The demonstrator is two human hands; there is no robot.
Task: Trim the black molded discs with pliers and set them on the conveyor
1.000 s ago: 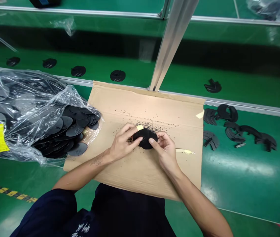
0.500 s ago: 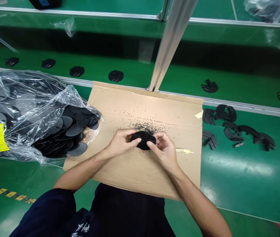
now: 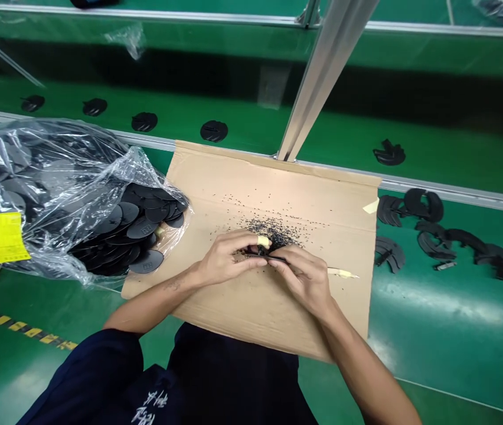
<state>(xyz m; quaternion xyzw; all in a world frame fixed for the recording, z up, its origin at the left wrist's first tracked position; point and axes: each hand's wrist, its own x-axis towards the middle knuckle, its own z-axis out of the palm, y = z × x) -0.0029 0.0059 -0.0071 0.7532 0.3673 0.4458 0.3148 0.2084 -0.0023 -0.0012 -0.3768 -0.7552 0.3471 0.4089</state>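
A thin black disc point(image 3: 273, 258) is held nearly edge-on between my two hands, above a brown cardboard sheet point(image 3: 234, 313). Yellow tape wraps a fingertip of my left hand point(image 3: 229, 257), whose fingers and thumb pinch the disc's left side. From the right, my right hand point(image 3: 307, 274) grips the same disc with its thumb below and fingers over the top. Just beyond the fingers lies a scattered heap of tiny black bits point(image 3: 273, 229). The disc's faces are mostly hidden by my fingers.
At the left, a clear plastic bag point(image 3: 56, 177) with a yellow label spills black discs point(image 3: 146, 261). A thin pale tool point(image 3: 343, 273) lies right of my right hand. Black curved parts point(image 3: 466, 239) sit farther right. A metal post point(image 3: 322, 82) rises behind the cardboard; more black parts lie beyond.
The disc has tipped from face-up to nearly edge-on, and my left fingers have moved over its far side. The camera view has shifted slightly, moving the surroundings rightward.
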